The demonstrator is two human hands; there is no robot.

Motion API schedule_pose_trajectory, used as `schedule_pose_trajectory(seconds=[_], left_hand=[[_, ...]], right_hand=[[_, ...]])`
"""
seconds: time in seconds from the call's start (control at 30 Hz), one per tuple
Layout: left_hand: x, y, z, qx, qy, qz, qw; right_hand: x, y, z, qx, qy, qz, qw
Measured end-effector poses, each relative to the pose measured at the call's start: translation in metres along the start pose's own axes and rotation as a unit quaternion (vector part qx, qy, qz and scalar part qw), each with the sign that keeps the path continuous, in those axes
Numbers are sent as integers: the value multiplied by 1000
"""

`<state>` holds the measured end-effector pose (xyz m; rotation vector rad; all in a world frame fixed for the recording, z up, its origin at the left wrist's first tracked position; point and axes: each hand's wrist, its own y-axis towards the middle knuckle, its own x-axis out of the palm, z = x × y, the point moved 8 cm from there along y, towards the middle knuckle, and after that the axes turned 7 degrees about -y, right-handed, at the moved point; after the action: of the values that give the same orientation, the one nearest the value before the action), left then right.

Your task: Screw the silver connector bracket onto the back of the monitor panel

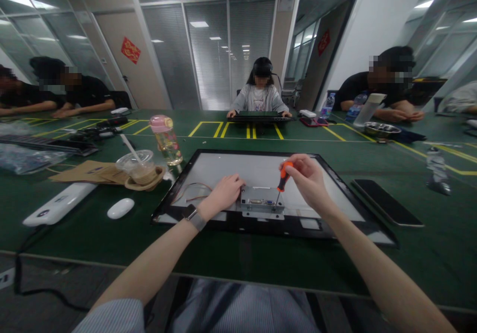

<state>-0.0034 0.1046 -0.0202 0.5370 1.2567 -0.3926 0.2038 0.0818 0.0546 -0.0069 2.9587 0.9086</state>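
Observation:
A grey metal box [261, 194] with display connectors along its front lies on the back of a flat screen panel [219, 166] with a black frame. My left hand [226, 192], with a watch on its wrist, holds the box at its left end; some fingertips are hidden behind it. In my right hand [307, 178] is an orange and black screwdriver [284, 175], pinched by the top of its handle. The screwdriver stands nearly upright, its tip down at the box's front right side. Thin brown wires [194, 186] lie on the panel to the left.
Left of the panel are a white mouse [120, 208], a white power strip [61, 204], an iced drink cup [136, 164] and a pink-lidded bottle [166, 139]. A black phone [386, 202] lies at right. Across the green table [208, 258], a person [261, 94] holds a dark panel.

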Motion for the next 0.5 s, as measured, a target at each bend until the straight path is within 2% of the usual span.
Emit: schedule_pose_trajectory(seconds=[0.13,0.3,0.5], left_hand=[[1,0,0,2,-1,0,1000],[1,1,0,2,-4,4,1000],[2,1,0,-1,16,-11,1000]], right_hand=[[6,1,4,33,71,-55,995],[3,2,8,40,87,-64,993],[14,-1,8,82,144,-101,981]])
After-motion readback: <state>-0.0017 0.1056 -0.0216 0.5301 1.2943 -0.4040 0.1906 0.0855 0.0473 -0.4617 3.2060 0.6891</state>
